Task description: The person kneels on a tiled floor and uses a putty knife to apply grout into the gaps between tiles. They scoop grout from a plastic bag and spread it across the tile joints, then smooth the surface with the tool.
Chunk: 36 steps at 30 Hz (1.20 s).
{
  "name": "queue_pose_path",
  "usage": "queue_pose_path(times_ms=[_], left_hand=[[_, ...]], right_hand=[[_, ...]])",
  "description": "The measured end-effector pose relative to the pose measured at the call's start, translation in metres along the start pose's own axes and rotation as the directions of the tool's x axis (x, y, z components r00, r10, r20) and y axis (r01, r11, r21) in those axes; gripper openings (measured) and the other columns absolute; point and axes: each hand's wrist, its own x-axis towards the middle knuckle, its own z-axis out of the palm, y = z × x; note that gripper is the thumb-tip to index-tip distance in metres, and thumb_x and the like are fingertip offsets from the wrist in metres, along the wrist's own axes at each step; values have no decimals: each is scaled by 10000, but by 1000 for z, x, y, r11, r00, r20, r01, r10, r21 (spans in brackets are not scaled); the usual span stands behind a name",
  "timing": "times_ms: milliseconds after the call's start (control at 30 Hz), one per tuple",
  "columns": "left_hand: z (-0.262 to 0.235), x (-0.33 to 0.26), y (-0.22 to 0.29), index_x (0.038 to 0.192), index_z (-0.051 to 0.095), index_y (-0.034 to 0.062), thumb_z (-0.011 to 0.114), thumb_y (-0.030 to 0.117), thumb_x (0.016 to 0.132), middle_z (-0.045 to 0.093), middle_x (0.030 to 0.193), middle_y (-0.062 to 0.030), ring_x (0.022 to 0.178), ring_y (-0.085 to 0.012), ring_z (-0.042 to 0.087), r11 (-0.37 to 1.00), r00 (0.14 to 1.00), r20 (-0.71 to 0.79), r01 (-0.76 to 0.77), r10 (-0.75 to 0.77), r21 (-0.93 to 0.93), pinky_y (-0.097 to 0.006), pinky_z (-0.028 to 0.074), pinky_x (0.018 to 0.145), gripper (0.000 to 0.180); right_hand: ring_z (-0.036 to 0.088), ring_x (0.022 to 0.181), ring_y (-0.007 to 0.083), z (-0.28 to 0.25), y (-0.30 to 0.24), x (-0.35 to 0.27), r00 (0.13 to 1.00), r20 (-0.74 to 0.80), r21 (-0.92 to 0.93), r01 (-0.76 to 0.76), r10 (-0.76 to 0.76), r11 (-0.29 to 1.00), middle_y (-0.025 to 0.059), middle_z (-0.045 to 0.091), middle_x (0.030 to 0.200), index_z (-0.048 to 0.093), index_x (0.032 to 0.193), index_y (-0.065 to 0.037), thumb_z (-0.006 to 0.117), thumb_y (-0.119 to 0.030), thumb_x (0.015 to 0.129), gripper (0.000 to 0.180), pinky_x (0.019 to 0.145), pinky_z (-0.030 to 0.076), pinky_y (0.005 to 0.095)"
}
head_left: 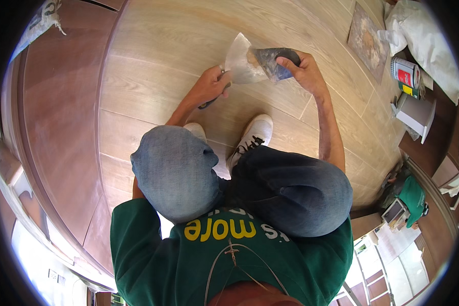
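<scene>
My left hand (213, 85) is closed around the dark handle of a putty knife, whose pale wide blade (241, 65) points away to the right. Closed too is my right hand (306, 71), its thumb on top of a second scraper (271, 62) with a dark, smeared blade and black grip. The two blades meet and overlap in front of me above the floor. A tan smear of putty-like paste (252, 59) shows where they meet. Whether the blades press on each other I cannot tell.
I squat on a wood-look tile floor (153, 56), brown panels (66, 112) along the left. Far right are a smeared board (368, 42), a paint can (406, 72), a white sack (426, 41) and a white box (415, 116). A person in green (412, 200) is at the lower right.
</scene>
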Motion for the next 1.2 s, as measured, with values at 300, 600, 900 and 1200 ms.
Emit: queue_pose_path(times_ms=[300,600,900,1200], left_hand=[[2,8,-18,1111,623,-55,574,279,1027,595,803,-46,596,-125,623,999,1000,6,-6,5,45,-278,502,570,348],[-3,0,-4,1246,620,26,517,279,1064,585,801,-9,608,-99,594,999,1000,-2,3,-2,42,-264,456,590,328],[-3,1,-5,1257,616,22,519,267,1060,587,786,-8,598,-98,599,999,1000,7,13,-13,42,-265,453,583,329],[-1,-1,3,1196,635,29,541,266,1049,589,801,-15,601,-104,600,1000,1000,23,-7,7,5,-264,451,583,294]], right_hand=[[580,742,83,-37,21,1,975,-170,-287,88,-141,954,-15,692,831,735,1064,5,709,-238,978,258,680,483,273],[659,758,207,-128,110,22,999,-42,-488,-9,-13,873,134,735,852,732,1123,-24,700,-264,952,296,722,505,351],[661,741,271,-146,123,57,985,-133,-654,-2,-113,756,163,731,876,745,1133,-79,709,-346,932,336,730,515,385],[702,870,372,-136,130,66,998,-67,-671,-31,-20,741,190,745,983,748,1102,-73,710,-342,915,330,779,527,435]])
